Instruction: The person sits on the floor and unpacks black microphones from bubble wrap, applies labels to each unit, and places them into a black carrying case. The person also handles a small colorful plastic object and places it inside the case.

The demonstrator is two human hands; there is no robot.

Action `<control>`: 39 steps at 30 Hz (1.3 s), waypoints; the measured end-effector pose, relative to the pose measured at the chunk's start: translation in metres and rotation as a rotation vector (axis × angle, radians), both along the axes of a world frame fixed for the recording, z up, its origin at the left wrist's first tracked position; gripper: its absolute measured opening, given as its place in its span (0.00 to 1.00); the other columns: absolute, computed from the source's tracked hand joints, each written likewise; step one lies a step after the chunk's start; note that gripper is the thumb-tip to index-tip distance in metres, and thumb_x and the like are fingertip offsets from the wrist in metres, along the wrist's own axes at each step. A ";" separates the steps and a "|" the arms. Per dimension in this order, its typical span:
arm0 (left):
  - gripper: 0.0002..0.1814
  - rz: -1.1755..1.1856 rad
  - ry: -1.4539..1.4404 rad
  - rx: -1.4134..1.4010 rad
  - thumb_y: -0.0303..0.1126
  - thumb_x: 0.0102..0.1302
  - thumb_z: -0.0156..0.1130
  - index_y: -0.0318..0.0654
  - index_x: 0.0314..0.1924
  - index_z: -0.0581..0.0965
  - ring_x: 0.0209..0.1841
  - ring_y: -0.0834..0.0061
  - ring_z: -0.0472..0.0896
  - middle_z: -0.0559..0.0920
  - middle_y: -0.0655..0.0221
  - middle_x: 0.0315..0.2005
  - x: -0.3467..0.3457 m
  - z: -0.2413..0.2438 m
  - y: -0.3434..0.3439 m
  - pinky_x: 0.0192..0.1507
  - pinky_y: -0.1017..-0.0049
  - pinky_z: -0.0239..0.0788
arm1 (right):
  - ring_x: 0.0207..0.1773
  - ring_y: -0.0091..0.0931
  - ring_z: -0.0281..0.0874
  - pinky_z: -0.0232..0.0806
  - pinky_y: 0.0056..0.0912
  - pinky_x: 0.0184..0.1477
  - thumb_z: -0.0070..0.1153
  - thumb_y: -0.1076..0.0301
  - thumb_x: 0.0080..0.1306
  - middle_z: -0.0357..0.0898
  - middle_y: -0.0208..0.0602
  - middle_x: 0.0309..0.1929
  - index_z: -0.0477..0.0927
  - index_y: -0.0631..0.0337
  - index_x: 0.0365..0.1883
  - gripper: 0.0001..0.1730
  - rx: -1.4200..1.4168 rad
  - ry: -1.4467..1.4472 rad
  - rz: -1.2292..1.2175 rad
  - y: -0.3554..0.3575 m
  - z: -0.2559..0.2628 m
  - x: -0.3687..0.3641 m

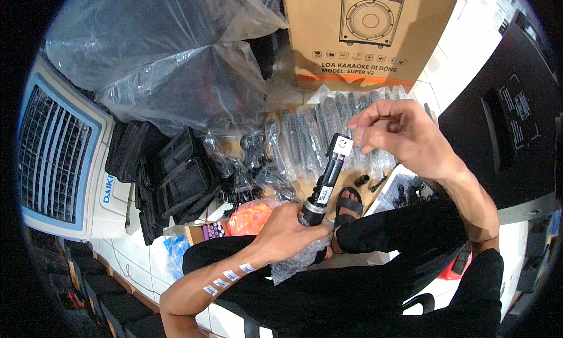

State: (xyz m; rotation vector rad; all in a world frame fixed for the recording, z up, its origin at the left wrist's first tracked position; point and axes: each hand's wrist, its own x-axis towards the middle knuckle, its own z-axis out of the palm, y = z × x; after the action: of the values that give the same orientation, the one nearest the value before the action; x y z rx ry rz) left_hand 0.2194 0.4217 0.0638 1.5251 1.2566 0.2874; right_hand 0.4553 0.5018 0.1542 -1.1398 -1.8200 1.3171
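Observation:
My left hand (286,228) grips the lower part of a black handheld microphone (332,168), which tilts up and to the right. Its slim inner body is exposed, and a white sticker with a dark round mark (342,145) sits at its upper end. Bubble wrap (292,263) hangs below this hand. My right hand (396,135) hovers beside the sticker, fingers curled and slightly apart, with nothing visible between them. Whether a fingertip touches the sticker, I cannot tell. Several small labels (225,278) are stuck along my left forearm.
Bubble-wrapped microphones (325,122) lie in a row ahead, below a cardboard speaker box (374,34). Black pouches (180,175) and an air cooler (61,157) stand left. A black cabinet (506,109) is at right. A small black cap (362,180) lies near my sandalled foot (349,201).

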 end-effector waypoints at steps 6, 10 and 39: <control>0.16 0.069 -0.004 -0.026 0.36 0.58 0.70 0.32 0.41 0.81 0.36 0.82 0.78 0.84 0.70 0.31 -0.001 -0.004 -0.001 0.46 0.75 0.70 | 0.37 0.24 0.82 0.76 0.27 0.42 0.57 0.66 0.70 0.82 0.40 0.34 0.80 0.71 0.42 0.13 -0.087 0.031 -0.028 -0.004 -0.006 -0.002; 0.17 0.106 -0.010 -0.041 0.36 0.57 0.71 0.32 0.42 0.80 0.37 0.82 0.78 0.83 0.72 0.31 -0.002 -0.009 -0.001 0.48 0.75 0.70 | 0.37 0.24 0.83 0.76 0.28 0.41 0.58 0.63 0.70 0.82 0.39 0.34 0.80 0.70 0.41 0.15 -0.176 0.068 -0.007 -0.008 -0.017 -0.010; 0.20 0.113 -0.159 0.036 0.42 0.57 0.69 0.28 0.32 0.80 0.26 0.75 0.77 0.82 0.59 0.22 -0.004 -0.012 -0.003 0.35 0.67 0.70 | 0.43 0.23 0.80 0.76 0.30 0.50 0.50 0.69 0.72 0.78 0.38 0.41 0.73 0.73 0.45 0.13 -0.128 0.267 -0.065 -0.020 -0.016 -0.015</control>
State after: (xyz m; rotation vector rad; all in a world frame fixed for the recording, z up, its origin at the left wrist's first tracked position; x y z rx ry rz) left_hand 0.2149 0.4186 0.0516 1.4341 1.2183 0.4975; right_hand 0.4403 0.4819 0.1384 -1.0233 -1.5130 1.4879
